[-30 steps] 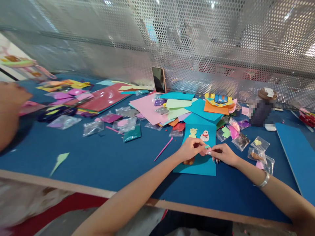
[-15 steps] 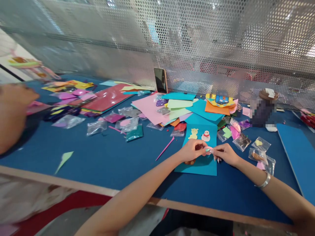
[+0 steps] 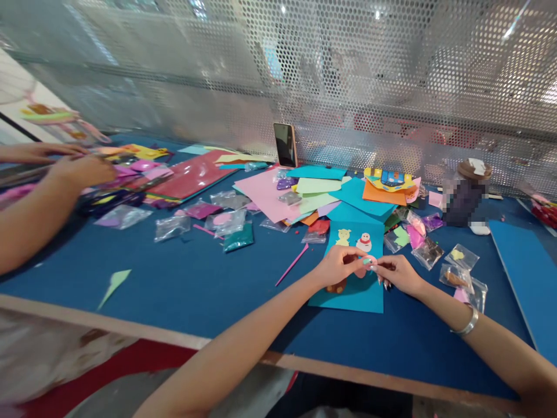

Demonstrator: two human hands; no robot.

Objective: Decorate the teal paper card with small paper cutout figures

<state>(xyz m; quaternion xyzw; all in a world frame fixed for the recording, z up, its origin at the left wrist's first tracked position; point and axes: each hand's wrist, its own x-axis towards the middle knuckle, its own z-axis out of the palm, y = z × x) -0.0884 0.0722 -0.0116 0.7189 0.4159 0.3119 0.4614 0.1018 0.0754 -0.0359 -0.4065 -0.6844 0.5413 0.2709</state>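
Over a bright blue card (image 3: 369, 299), my left hand (image 3: 342, 266) pinches a small pink piece (image 3: 369, 262) between thumb and fingers. My right hand (image 3: 398, 273) pinches the same piece from its right side. On the card above my hands are a pale yellow animal figure (image 3: 343, 237) and a white snowman with a red scarf (image 3: 364, 242). A brown shape (image 3: 336, 287) shows partly under my left hand, the rest of it hidden.
A phone (image 3: 285, 144) leans on the perforated metal screen. Coloured papers (image 3: 265, 191) and small plastic bags (image 3: 173, 227) lie behind and left. Another person's hands (image 3: 82, 165) are at the far left. A pink stick (image 3: 291, 265) lies left of the card.
At the far left, the other person's hand has moved right onto the coloured materials, and a second hand has come into view. More of the pink piece shows between my fingers.
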